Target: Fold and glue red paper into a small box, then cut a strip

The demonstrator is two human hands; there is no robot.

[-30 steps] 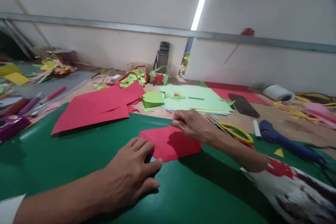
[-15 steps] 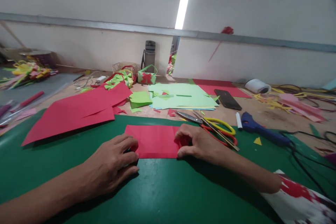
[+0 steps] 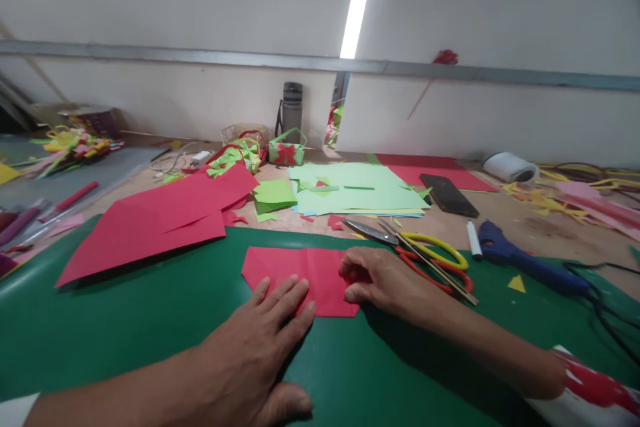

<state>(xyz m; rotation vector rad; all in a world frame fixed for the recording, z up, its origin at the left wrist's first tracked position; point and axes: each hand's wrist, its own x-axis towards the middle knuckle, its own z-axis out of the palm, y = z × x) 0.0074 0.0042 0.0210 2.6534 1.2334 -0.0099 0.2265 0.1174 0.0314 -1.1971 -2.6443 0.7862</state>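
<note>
Presses the red paper (image 3: pixel 327 280) flat with the spread left hand (image 3: pixel 263 337), apparently to steady it, and pinches its right end in the right hand (image 3: pixel 383 281).

Folded red paper (image 3: pixel 323 273), plain and matte, wider than deep, crease running front to back near mid-length, left end angled at the corner, right end partly hidden, lying nearly flat on green mat (image 3: pixel 185 300), near its far edge.
</note>
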